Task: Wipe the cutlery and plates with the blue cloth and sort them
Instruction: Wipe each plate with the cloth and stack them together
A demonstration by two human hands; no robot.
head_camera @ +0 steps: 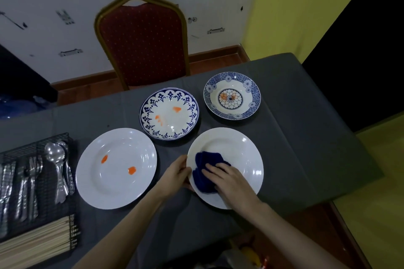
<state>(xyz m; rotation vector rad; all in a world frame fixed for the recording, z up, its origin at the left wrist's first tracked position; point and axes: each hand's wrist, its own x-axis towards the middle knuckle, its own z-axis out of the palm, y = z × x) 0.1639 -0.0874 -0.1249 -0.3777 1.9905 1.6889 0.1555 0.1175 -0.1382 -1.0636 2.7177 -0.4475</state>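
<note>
Right hand is pressing the blue cloth flat-fingered into the white plate near the table's front edge; left hand is pinching its rim, likely bracing against sliding.

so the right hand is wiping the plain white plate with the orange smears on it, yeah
Not quite. In the head view the right hand presses the blue cloth on the near right white plate, which shows no smears. The orange smears are on the left white plate, untouched.

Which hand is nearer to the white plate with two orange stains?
Left. The left hand holds the wiped plate's rim beside the stained white plate; the right hand lies farther right.
</note>
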